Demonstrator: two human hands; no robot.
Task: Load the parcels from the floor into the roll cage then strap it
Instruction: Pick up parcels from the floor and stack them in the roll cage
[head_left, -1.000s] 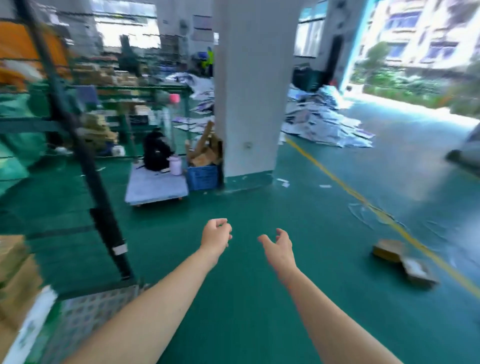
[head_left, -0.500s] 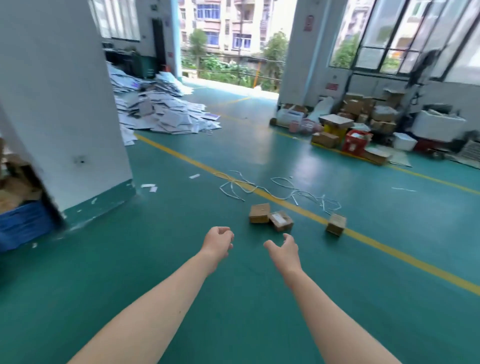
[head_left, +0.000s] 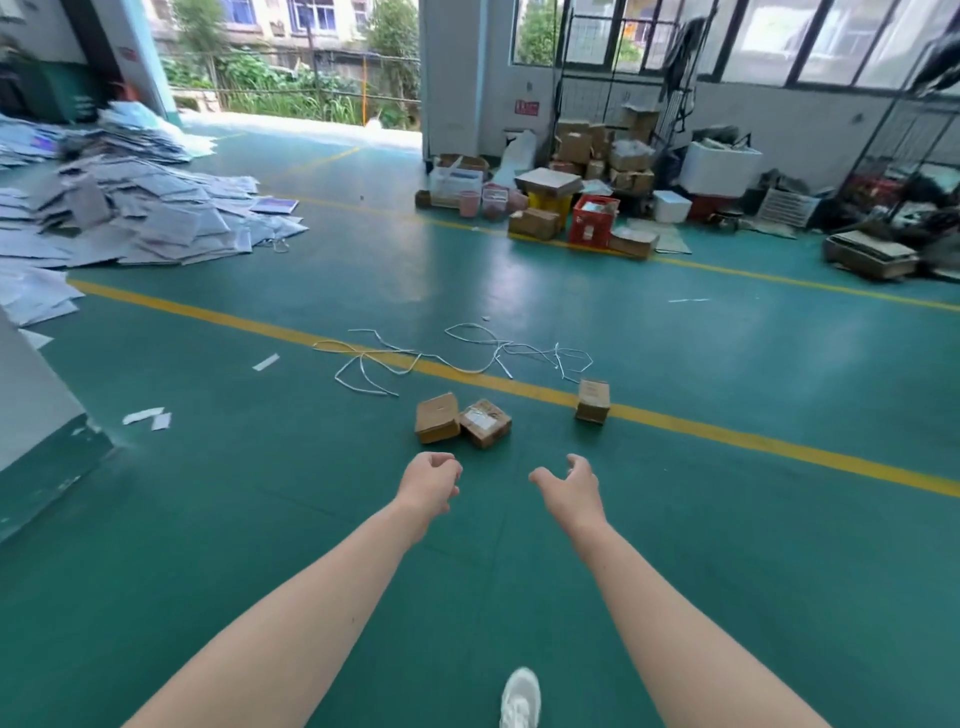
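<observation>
Three parcels (head_left: 437, 418) (head_left: 485, 422) (head_left: 592, 400), two hands (head_left: 430, 482) (head_left: 571, 491), one shoe (head_left: 520, 699)

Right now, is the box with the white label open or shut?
Shut. The labelled box has its top closed flat, with the label across it.

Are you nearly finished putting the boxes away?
Not yet. Done: nothing shows as loaded. In hand: nothing; the left hand and right hand reach forward empty. Left: the left parcel and middle parcel, side by side, and the right parcel on the yellow line need picking up, loading, strapping.
</observation>
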